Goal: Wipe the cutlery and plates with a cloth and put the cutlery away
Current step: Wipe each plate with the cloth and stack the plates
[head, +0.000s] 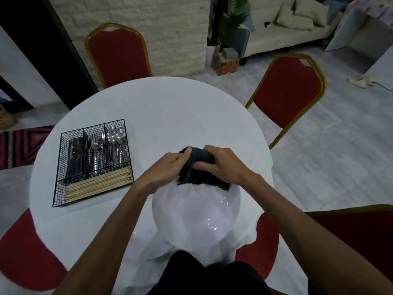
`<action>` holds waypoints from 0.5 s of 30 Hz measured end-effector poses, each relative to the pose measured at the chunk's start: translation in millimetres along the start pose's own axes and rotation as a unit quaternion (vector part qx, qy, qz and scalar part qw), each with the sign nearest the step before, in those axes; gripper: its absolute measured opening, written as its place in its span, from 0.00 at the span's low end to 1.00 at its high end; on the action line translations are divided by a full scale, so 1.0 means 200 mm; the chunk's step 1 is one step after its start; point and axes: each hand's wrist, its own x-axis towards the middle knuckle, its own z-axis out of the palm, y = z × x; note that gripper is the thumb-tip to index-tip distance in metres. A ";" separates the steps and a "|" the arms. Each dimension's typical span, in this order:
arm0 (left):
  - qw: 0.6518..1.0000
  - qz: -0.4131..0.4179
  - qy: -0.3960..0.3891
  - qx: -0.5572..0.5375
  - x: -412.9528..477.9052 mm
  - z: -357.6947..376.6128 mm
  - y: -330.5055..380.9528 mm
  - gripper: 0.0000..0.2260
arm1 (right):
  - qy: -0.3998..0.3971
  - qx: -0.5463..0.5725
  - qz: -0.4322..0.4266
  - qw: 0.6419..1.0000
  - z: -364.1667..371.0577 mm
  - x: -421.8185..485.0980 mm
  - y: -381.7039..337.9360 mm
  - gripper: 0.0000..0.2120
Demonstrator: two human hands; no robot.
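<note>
While I keep the white plate [197, 213] tilted up at lower centre, its near edge toward my body, both hands work the dark cloth [202, 167] over its far rim. The left hand [168, 169] pinches the cloth's left fold with curled fingers. The right hand [223, 167] curls over the top, thumb pressed beneath, so the rim seems sandwiched for wiping. The cutlery [97, 150] lies sorted in the wire tray [93, 126] at centre left on the round table [170, 107], well apart and apparently already put away.
</note>
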 end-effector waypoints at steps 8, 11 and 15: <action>0.916 -0.002 0.353 -0.189 -0.06 0.05 -0.01 0.26 | 0.165 0.469 0.268 0.825 0.26 -0.23 0.12 0.13; 0.889 -0.014 0.372 -0.268 -0.09 0.23 -0.09 0.25 | 0.169 0.553 0.343 0.740 0.39 -0.25 0.10 0.14; 0.898 -0.091 0.227 -0.365 -0.05 0.02 -0.26 0.12 | 0.140 0.432 0.305 0.837 0.24 -0.26 0.15 0.12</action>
